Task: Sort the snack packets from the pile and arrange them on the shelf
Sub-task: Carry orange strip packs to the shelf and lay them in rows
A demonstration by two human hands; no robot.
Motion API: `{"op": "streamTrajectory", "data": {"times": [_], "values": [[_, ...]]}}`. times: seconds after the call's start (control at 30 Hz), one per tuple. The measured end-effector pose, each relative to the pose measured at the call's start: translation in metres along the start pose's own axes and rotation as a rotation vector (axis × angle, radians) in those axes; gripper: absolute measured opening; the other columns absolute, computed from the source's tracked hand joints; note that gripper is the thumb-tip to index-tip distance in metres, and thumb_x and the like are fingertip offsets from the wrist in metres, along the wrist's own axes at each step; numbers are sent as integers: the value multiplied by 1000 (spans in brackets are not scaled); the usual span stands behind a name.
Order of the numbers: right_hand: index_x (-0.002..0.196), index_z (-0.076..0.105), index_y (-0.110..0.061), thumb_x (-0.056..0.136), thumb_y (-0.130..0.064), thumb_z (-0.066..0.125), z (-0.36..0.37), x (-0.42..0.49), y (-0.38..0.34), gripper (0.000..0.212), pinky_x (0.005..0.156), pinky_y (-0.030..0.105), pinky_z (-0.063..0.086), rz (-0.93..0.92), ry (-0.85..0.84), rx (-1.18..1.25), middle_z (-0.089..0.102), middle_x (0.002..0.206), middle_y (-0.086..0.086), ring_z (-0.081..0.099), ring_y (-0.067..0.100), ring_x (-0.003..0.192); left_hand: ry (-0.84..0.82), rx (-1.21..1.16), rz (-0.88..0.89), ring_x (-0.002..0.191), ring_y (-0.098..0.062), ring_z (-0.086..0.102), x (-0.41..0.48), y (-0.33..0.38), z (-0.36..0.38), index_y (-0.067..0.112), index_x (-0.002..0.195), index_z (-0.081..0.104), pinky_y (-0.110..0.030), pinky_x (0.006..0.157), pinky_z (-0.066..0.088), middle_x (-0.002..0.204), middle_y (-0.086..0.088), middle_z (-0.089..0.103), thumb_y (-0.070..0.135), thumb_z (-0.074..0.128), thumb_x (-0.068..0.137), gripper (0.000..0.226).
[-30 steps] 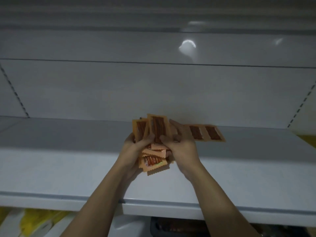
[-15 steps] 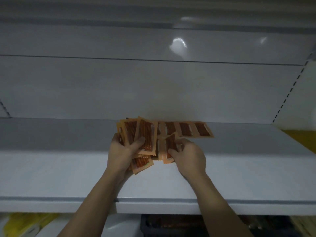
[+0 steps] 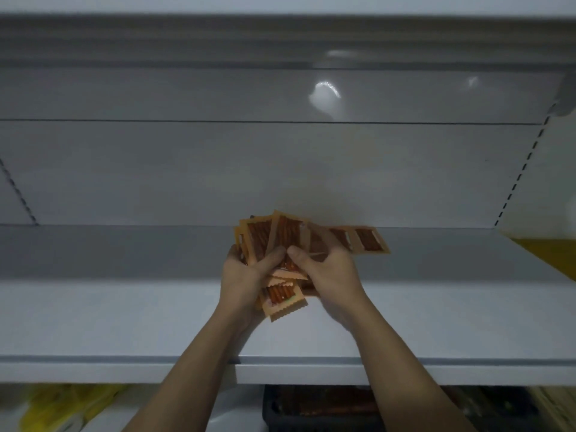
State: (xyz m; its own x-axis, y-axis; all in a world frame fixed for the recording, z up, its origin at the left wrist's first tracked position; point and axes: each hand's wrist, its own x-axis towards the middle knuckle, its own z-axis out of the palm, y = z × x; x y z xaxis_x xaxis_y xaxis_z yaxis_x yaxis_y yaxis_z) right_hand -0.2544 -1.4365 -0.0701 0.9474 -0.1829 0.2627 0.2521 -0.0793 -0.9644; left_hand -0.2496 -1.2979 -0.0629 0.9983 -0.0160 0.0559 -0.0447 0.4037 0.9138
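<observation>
Container check: dark crate (image 3: pixel 321 406) sits below the shelf (image 3: pixel 124 322); its contents are brownish and too blurred to identify. Yellow bag (image 3: pixel 53 406) is lower left, also under the shelf.

On the shelf: a short row of orange snack packets (image 3: pixel 369 240) lies flat near the back, right of the hands.

Left hand (image 3: pixel 246 272): narrow grip, thumb clamped across a fanned bunch of packets (image 3: pixel 265 235) with fingers curled behind it. The fan stands upright above the shelf. More packets hang below the palm; the lowest one (image 3: pixel 282 302) is tilted with its serrated edge down.

Right hand (image 3: pixel 330 275): half-open grip. The thumb is just beside the left thumb at the fan's edge and the fingers curve over a packet at the row's near end. Cannot tell whether it pinches that packet or only touches it.
</observation>
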Motion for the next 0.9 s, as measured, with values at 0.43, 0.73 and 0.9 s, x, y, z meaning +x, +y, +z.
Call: {"op": "streamTrajectory", "data": {"times": [0.43,0.73,0.9], "values": [[111,69,-19,70,-6,81,-58,20,13,44,89,50,56,35,225,-72,68,105,-5,67,22,104,-161,-19,-200,66,-33,72,-4,-1,27,-3,103,62,-38,53,57,85,-25,70,-3,58,91,13],[116,67,-20,82,-12,77,-81,14,31,37,54,6,42,74,108,-547,59,88,-14,58,0,73,-105,64,-112,83,-35,73,14,-7,25,1,103,67,-42,68,60,97,-21,74,0,69,84,19],[92,72,-24,82,-34,72,-89,15,49,14,55,22,36,36,151,-896,65,86,-2,62,21,83,-111,50,-120,83,-36,73,11,-11,30,-2,108,66,-39,64,60,99,-22,73,-1,70,84,24]]}}
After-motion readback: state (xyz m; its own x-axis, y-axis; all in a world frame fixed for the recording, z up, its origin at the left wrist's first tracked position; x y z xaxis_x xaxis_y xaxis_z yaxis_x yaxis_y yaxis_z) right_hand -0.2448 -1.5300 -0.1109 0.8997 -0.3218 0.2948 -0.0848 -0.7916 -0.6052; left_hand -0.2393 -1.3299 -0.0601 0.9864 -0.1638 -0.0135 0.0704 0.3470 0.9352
